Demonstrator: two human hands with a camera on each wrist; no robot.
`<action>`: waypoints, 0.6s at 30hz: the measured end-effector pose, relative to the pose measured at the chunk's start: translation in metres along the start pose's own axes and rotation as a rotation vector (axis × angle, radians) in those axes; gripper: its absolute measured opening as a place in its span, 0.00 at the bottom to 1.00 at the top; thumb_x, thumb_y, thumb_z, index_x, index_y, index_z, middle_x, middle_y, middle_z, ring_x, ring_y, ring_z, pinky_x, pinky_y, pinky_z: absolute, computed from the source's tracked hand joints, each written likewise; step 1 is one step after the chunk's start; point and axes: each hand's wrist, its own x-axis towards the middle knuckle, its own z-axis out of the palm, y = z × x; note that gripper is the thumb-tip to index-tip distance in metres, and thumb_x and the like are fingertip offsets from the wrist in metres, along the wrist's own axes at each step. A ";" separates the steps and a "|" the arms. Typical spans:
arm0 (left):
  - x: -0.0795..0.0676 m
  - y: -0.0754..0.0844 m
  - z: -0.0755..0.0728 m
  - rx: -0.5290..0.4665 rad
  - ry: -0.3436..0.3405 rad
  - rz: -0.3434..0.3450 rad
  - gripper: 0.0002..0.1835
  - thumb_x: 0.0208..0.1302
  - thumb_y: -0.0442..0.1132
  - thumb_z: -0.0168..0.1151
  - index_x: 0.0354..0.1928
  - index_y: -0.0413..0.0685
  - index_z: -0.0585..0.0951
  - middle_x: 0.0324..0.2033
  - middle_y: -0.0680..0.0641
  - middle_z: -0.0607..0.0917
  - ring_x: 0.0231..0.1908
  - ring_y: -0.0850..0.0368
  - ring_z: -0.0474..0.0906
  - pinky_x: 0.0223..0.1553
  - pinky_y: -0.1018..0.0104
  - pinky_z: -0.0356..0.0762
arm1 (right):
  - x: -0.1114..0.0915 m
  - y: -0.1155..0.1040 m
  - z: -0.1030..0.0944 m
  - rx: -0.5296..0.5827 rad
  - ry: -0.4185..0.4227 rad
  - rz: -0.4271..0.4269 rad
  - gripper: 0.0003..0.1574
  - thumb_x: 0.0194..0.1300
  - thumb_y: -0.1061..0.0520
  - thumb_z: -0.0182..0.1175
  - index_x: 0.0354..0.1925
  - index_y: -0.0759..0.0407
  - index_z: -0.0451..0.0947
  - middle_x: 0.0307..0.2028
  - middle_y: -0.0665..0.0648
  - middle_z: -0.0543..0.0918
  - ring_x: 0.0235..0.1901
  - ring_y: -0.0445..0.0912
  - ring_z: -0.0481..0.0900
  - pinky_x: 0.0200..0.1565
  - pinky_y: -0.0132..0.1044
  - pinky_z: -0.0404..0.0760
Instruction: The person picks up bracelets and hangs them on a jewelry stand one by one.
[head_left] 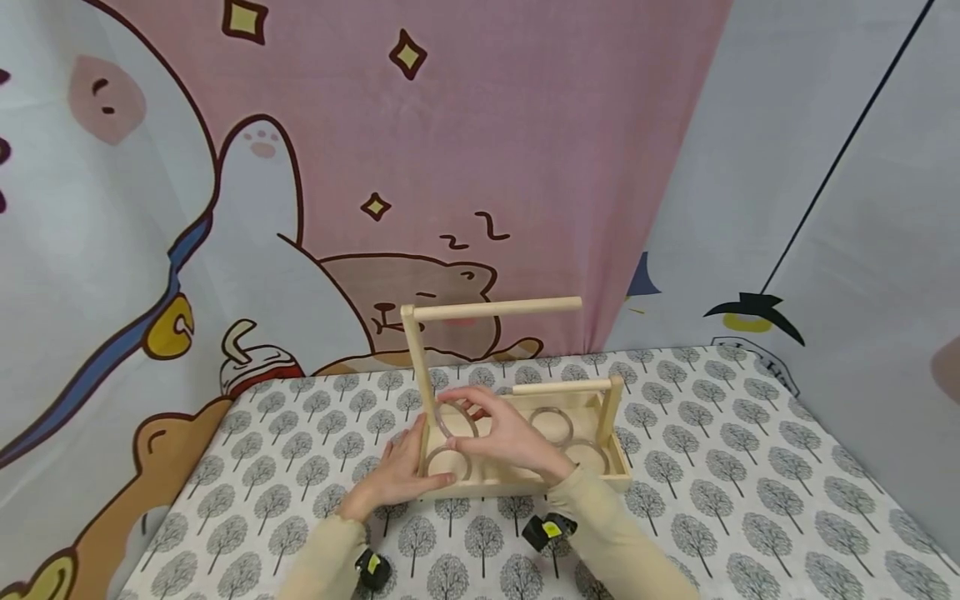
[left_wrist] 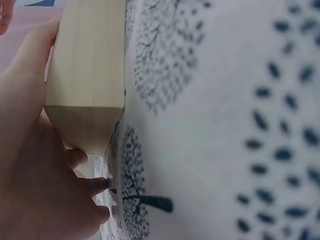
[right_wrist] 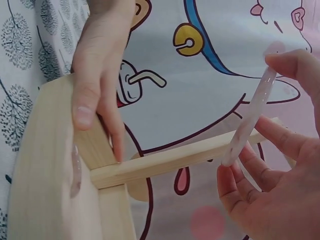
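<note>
My right hand (head_left: 506, 435) pinches a pale translucent bangle (right_wrist: 251, 114) between thumb and fingertips, holding it tilted above the left part of a light wooden tray (head_left: 517, 488). My left hand (head_left: 401, 471) grips that tray's left end, its thumb along the front rim and its fingers down the side. Beside it rises a tall wooden post (head_left: 417, 358) with a bare horizontal bar (head_left: 498, 308). Inside the tray lie a front-left bangle (head_left: 431, 457), a back-right bangle (head_left: 551, 409) and a front-right bangle (head_left: 585, 442).
At the tray's right end stands a shorter post (head_left: 610, 410) with a lower bar (head_left: 561, 387) pointing left. A tree-print cloth (head_left: 727, 500) covers the table. Behind it hangs a pink and white cartoon curtain (head_left: 570, 167).
</note>
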 end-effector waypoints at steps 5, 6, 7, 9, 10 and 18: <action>0.000 -0.002 0.002 -0.015 -0.006 -0.021 0.60 0.57 0.60 0.65 0.74 0.34 0.40 0.72 0.32 0.49 0.68 0.27 0.44 0.62 0.27 0.33 | -0.001 -0.007 -0.008 -0.024 0.019 -0.012 0.37 0.56 0.59 0.70 0.63 0.58 0.71 0.58 0.55 0.75 0.51 0.48 0.72 0.53 0.48 0.75; 0.000 -0.002 0.002 -0.022 -0.006 -0.025 0.60 0.58 0.60 0.66 0.74 0.34 0.39 0.72 0.32 0.49 0.68 0.27 0.44 0.63 0.28 0.33 | -0.001 -0.006 -0.010 -0.029 0.021 -0.019 0.37 0.56 0.57 0.70 0.63 0.57 0.71 0.57 0.55 0.75 0.51 0.47 0.72 0.53 0.48 0.75; 0.000 -0.001 0.001 -0.027 -0.008 -0.029 0.60 0.58 0.59 0.66 0.74 0.34 0.39 0.72 0.32 0.49 0.68 0.27 0.43 0.63 0.28 0.33 | -0.001 -0.006 -0.011 -0.023 0.023 -0.011 0.37 0.56 0.56 0.70 0.63 0.56 0.71 0.57 0.54 0.75 0.51 0.47 0.72 0.53 0.49 0.74; 0.000 -0.001 0.001 -0.033 -0.012 -0.037 0.60 0.58 0.59 0.66 0.74 0.34 0.39 0.72 0.32 0.48 0.69 0.27 0.43 0.63 0.29 0.33 | -0.002 -0.007 -0.013 -0.021 0.033 -0.014 0.36 0.57 0.56 0.70 0.63 0.56 0.72 0.55 0.53 0.76 0.51 0.47 0.72 0.53 0.49 0.74; 0.000 -0.001 0.001 -0.037 -0.014 -0.040 0.60 0.58 0.59 0.66 0.74 0.34 0.39 0.72 0.32 0.48 0.69 0.27 0.42 0.64 0.29 0.33 | -0.001 -0.003 -0.013 -0.025 0.038 -0.021 0.36 0.57 0.54 0.70 0.63 0.53 0.72 0.54 0.51 0.75 0.51 0.46 0.71 0.53 0.47 0.74; 0.000 -0.002 0.002 -0.045 -0.012 -0.040 0.61 0.57 0.59 0.67 0.74 0.34 0.39 0.72 0.31 0.47 0.69 0.27 0.42 0.64 0.30 0.33 | -0.002 -0.010 -0.021 -0.012 0.105 -0.051 0.36 0.57 0.57 0.70 0.63 0.56 0.72 0.58 0.51 0.75 0.51 0.48 0.73 0.52 0.46 0.76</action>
